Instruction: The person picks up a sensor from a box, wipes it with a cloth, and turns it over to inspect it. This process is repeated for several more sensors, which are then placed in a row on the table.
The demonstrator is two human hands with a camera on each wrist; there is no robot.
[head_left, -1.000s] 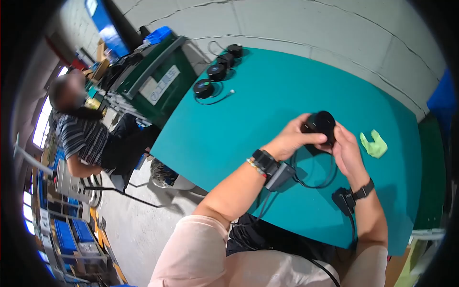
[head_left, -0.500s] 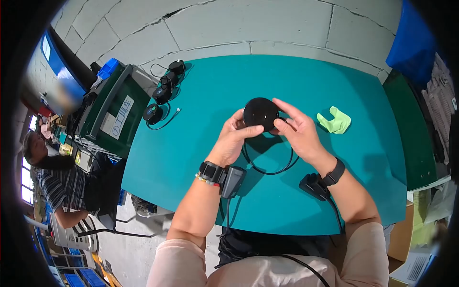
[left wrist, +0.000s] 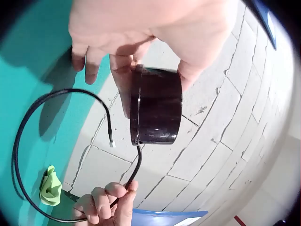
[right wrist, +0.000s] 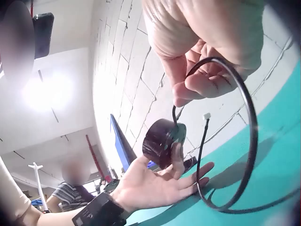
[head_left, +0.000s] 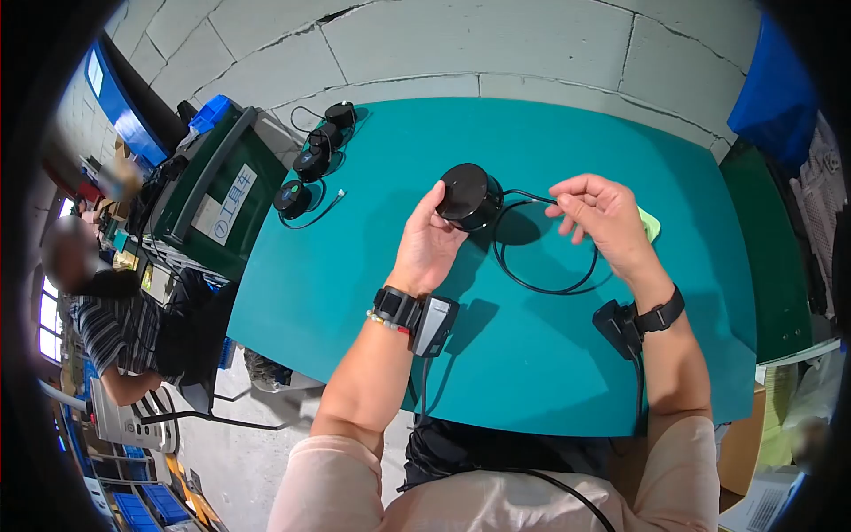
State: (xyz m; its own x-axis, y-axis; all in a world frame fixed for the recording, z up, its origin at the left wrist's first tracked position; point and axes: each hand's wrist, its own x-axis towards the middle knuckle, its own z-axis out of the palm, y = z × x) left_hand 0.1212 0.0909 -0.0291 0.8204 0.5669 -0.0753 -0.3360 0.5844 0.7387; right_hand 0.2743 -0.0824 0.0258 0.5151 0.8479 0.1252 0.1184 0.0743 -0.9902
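My left hand (head_left: 424, 244) holds a short, round black device (head_left: 472, 197) by its sides above the green table (head_left: 523, 372). The left wrist view has the thumb on one flat end and fingers on the other. From the device's edge runs a thin black cable (left wrist: 18, 146), hanging in a wide loop with a small white connector (left wrist: 112, 144) at its free end. My right hand (head_left: 612, 222) pinches that cable a little way from the device, between thumb and forefinger. Its other fingers are loosely bent, as the right wrist view (right wrist: 202, 52) shows of this hand.
Several similar black devices (head_left: 310, 163) with cables stand in a row at the table's far left. A light green cloth (head_left: 651, 224) lies partly behind my right hand. Left of the table are a dark green cart (head_left: 208, 208) and a seated person (head_left: 115, 328); a block wall (head_left: 532, 44) rises behind.
My right hand has left the device, moved right and taken hold of the cable. The left hand now holds the device alone, tilted. The head view has swung rightward since the first frame.
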